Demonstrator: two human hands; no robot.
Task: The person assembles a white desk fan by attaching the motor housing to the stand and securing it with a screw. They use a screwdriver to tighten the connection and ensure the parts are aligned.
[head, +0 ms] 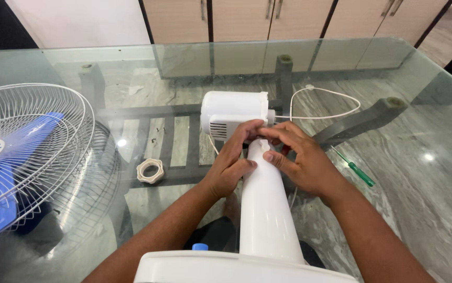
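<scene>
On the glass table [425, 105] a fan stand [265, 209] lies pointing away from the person, its motor housing [233, 112] at the far end. Both hands meet at that joint, left hand [233, 165] left of the stand, right hand [302, 160] right. A screwdriver [356, 169] lies right; a plastic nut [149, 170] and fan grille [21, 157] lie left; a cord [325, 107] loops behind

Both forearms bare, no sleeves in frame. Left hand [231, 165] and right hand [302, 160]: no gloves, rings, watch or bands visible. Nails short, plain. Arms enter from 6 o'clock, left at 7, right at 5.
</scene>
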